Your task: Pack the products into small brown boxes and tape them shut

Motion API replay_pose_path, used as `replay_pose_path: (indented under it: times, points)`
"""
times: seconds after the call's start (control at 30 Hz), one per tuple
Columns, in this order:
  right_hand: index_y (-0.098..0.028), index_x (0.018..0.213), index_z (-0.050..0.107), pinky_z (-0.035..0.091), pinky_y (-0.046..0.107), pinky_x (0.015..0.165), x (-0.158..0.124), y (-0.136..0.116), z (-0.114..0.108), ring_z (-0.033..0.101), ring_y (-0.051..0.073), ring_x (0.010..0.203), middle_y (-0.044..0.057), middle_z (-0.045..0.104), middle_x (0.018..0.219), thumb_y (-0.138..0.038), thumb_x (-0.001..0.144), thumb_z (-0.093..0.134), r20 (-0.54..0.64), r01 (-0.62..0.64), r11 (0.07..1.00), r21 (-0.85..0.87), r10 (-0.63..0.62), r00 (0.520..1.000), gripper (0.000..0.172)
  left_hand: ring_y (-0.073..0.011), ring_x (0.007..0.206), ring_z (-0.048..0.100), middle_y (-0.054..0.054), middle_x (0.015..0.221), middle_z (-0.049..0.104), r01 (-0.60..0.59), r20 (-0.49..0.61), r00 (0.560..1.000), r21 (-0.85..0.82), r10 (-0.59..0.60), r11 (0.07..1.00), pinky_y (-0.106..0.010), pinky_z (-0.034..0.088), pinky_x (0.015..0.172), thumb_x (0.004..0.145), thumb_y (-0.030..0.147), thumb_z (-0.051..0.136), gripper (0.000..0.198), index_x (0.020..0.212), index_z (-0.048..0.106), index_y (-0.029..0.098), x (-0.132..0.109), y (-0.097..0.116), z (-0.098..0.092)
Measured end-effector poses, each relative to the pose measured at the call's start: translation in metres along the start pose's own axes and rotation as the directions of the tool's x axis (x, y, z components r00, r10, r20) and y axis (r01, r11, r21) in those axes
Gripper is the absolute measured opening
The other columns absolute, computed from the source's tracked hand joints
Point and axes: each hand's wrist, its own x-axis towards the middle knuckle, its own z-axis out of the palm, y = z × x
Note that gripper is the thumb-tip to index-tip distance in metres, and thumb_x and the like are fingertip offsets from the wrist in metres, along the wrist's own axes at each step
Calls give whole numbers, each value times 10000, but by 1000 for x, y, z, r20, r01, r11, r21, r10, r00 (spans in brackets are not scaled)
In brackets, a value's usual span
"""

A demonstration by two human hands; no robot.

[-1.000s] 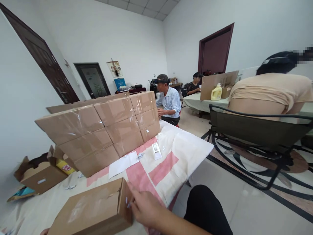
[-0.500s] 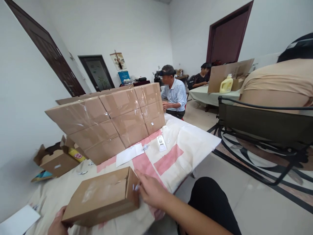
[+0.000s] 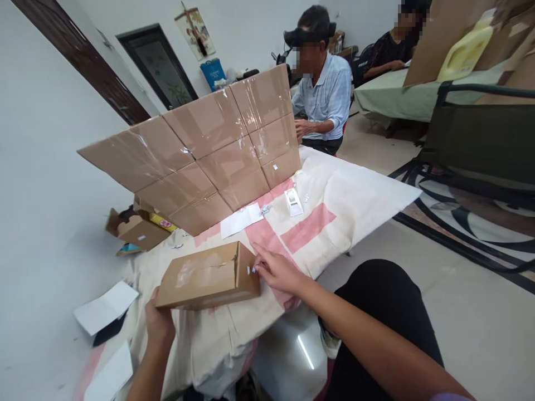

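Note:
A flat brown cardboard box (image 3: 209,275) lies on the cloth-covered table (image 3: 334,211) right in front of me. My left hand (image 3: 157,322) grips its near left corner from below. At the box's right end, my right hand (image 3: 276,272) rests with fingers pinched on a small white bit stuck to the end flap. Behind the box stands a wall of stacked, taped cardboard boxes (image 3: 209,156).
A white paper slip (image 3: 241,220), a small white device (image 3: 293,201) and metal clips lie past the box. An open carton (image 3: 136,228) sits at the left, loose papers (image 3: 105,306) below it. A person in a light shirt (image 3: 326,94) sits behind the stack; a dark chair (image 3: 480,139) stands right.
The view has tipped down and closer to the table. My left hand has come into sight at the box's left corner. My right hand stays at the box's right end.

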Motion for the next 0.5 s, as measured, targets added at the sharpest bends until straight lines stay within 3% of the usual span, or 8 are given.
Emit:
replay_pose_path:
  times: [0.3,0.5]
  points:
    - [-273,1631,202,511,373,905,1,3,7,597,210,950,65,635,1045,-193,969,541,-3,55,998,-14,-55,998,748,-175,819,547,-15,794,627,30,-38,999,-132,-35,991,-256,460,715,614,382,605,272,790,621,176,-1,-4,2]
    - [-281,1630,213,507,362,913,5,-2,5,598,204,955,69,637,1095,-194,969,552,42,44,999,-11,-44,998,748,-176,816,547,-1,810,595,56,-30,998,-148,-61,987,-263,464,739,684,491,525,327,832,579,205,3,-5,4]
